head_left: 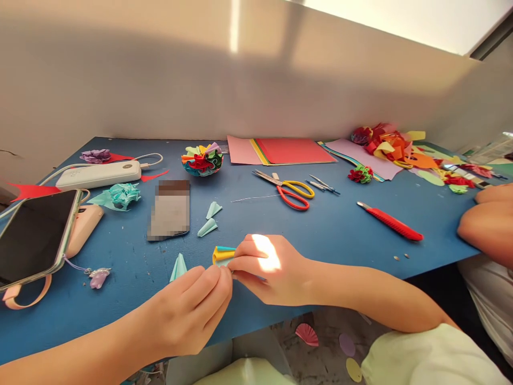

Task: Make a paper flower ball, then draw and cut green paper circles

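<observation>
No text, label, brand, number or sign can be read; the small dark mark on the white power bank (98, 176) and the tiny marks on the peach power bank (85, 227) are too small to make out, and the face of the flat rectangular device (170, 214) is pixelated over
</observation>
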{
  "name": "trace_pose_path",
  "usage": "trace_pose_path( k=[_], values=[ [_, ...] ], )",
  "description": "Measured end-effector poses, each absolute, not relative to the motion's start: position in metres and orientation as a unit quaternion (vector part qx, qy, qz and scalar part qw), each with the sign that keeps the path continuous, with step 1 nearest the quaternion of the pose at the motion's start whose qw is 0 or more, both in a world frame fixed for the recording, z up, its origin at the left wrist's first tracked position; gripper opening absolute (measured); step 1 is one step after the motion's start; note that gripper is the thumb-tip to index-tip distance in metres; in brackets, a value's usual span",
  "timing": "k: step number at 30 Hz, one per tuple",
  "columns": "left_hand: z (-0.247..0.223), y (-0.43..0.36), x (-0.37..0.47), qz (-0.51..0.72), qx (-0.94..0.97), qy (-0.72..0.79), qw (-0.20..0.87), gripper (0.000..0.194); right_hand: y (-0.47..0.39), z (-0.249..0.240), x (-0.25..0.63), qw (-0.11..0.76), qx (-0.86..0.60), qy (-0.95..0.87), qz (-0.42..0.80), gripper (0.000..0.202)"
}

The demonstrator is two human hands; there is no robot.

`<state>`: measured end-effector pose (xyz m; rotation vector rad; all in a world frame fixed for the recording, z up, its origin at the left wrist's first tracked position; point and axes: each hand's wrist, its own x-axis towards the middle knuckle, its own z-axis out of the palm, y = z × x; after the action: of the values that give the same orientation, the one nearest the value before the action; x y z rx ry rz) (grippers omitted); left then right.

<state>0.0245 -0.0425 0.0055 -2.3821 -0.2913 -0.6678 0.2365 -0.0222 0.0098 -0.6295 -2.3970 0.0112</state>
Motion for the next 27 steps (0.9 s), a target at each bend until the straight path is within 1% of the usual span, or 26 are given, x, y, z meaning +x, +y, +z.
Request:
trace_pose_path(
  k=[4,6,8,10,11,12,14,15,16,17,20,21,24,27],
  values=[
    [0.009,-0.039,0.025,-0.270,-0.904,-0.104,0.316,0.017,-0.021,0.007,0.235,0.334,-0.210,-0.918,-0.038,0.018],
    [0.009,-0.037,0.023,-0.279,-0.905,-0.102,0.306,0.018,-0.022,0.007,0.236,0.345,-0.216,-0.913,-0.033,0.018],
    [0.008,-0.037,0.021,-0.280,-0.911,-0.099,0.285,0.022,-0.020,0.011,0.239,0.348,-0.218,-0.912,-0.004,0.016],
    [0.006,-0.038,0.018,-0.273,-0.916,-0.087,0.279,0.028,-0.017,0.019,0.245,0.318,-0.216,-0.921,0.061,0.008],
    [0.007,-0.039,0.017,-0.264,-0.918,-0.080,0.286,0.031,-0.014,0.023,0.249,0.293,-0.225,-0.924,0.101,0.009],
    [0.007,-0.041,0.017,-0.248,-0.919,-0.072,0.298,0.033,-0.010,0.027,0.252,0.268,-0.245,-0.920,0.145,0.022],
    [0.010,-0.043,0.016,-0.209,-0.919,-0.059,0.330,0.037,-0.001,0.031,0.257,0.249,-0.316,-0.894,0.200,0.053],
    [0.012,-0.044,0.016,-0.190,-0.919,-0.054,0.342,0.038,0.002,0.030,0.258,0.249,-0.335,-0.881,0.224,0.064],
    [0.013,-0.045,0.017,-0.177,-0.918,-0.049,0.352,0.039,0.006,0.028,0.258,0.254,-0.338,-0.873,0.243,0.066],
    [0.015,-0.045,0.017,-0.170,-0.917,-0.043,0.359,0.038,0.008,0.026,0.257,0.263,-0.322,-0.871,0.260,0.062],
    [0.015,-0.045,0.017,-0.178,-0.911,-0.026,0.371,0.035,0.011,0.016,0.253,0.303,-0.251,-0.876,0.280,0.032],
    [0.015,-0.045,0.017,-0.181,-0.909,-0.023,0.373,0.035,0.011,0.014,0.252,0.315,-0.235,-0.876,0.279,0.025],
    [0.013,-0.044,0.016,-0.175,-0.907,-0.030,0.381,0.034,0.009,0.011,0.250,0.338,-0.212,-0.872,0.282,0.020],
    [0.014,-0.043,0.017,-0.176,-0.904,-0.027,0.388,0.032,0.010,0.013,0.251,0.340,-0.210,-0.865,0.302,0.027]
  ],
)
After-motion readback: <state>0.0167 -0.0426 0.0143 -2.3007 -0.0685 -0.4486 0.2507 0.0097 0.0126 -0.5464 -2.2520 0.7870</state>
